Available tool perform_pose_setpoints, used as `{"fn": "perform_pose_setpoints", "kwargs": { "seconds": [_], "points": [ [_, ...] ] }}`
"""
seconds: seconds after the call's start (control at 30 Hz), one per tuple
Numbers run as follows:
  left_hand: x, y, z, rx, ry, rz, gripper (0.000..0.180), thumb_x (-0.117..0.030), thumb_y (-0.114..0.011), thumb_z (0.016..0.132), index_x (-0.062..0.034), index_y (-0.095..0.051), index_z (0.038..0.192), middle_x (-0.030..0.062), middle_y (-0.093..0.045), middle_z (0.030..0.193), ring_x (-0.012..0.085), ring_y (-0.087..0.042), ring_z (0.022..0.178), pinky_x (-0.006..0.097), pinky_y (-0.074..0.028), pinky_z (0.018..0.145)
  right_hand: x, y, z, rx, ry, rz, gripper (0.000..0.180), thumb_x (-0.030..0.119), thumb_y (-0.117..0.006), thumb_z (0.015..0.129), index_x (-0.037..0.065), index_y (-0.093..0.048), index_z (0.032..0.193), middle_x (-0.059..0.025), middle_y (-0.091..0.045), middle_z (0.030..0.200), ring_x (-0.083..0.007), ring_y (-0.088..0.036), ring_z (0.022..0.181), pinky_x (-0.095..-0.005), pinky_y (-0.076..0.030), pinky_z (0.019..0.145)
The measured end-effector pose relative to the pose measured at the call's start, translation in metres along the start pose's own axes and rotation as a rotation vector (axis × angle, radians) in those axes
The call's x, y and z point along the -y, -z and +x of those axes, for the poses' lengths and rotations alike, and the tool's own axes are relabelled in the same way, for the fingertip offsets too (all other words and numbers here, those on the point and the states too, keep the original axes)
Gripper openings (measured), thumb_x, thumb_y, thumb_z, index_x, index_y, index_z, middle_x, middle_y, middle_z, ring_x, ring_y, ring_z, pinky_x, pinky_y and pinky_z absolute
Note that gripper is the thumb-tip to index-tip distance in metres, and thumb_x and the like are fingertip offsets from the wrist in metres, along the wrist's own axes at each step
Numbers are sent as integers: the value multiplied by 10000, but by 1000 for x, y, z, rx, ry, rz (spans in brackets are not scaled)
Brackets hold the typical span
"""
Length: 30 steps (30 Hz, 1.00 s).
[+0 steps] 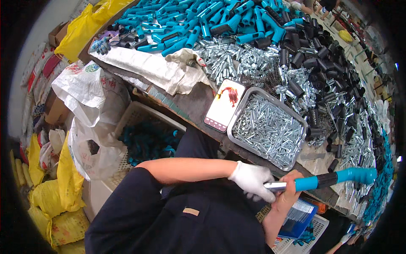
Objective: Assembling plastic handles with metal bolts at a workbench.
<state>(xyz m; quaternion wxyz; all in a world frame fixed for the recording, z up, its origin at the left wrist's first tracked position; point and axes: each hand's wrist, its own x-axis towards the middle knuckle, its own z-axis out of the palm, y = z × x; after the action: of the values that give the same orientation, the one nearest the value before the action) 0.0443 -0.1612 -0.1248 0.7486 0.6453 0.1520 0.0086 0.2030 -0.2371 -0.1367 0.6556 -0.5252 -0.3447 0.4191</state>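
In front of my body, both hands are on a long teal-and-black plastic handle (306,183) with a bright metal sleeve (277,186) at its left end. My left hand (253,180), in a white glove, is closed around the tip of the sleeve. Bare, my right hand (287,189) wraps the piece where the metal meets the teal plastic. Its bent, thicker teal end points right, over the table edge. Just beyond my hands a grey metal tray (259,153) holds many small metal pins (270,127). My fingers hide the sleeve's very end.
A phone with a lit screen (224,106) lies beside the tray. Teal handles (203,27), metal parts (228,61) and black sleeves (321,59) are heaped across the table. White cloth (160,70) covers its near left edge. Crates, a blue bin (301,218) and yellow sacks (46,199) stand below.
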Motion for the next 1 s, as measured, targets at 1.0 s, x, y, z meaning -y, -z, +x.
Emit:
{"fn": "perform_pose_setpoints", "kwargs": {
  "seconds": [1.0],
  "points": [
    [3,6,9,169,251,-274,477,-480,-588,855,-22,-676,755,98,-681,682,143,-659,596,283,-505,518,-17,10,0,-11,3,126,163,171,-653,845,35,-566,872,-49,-570,756,-144,-557,662,-290,-460,593]
  ]
}}
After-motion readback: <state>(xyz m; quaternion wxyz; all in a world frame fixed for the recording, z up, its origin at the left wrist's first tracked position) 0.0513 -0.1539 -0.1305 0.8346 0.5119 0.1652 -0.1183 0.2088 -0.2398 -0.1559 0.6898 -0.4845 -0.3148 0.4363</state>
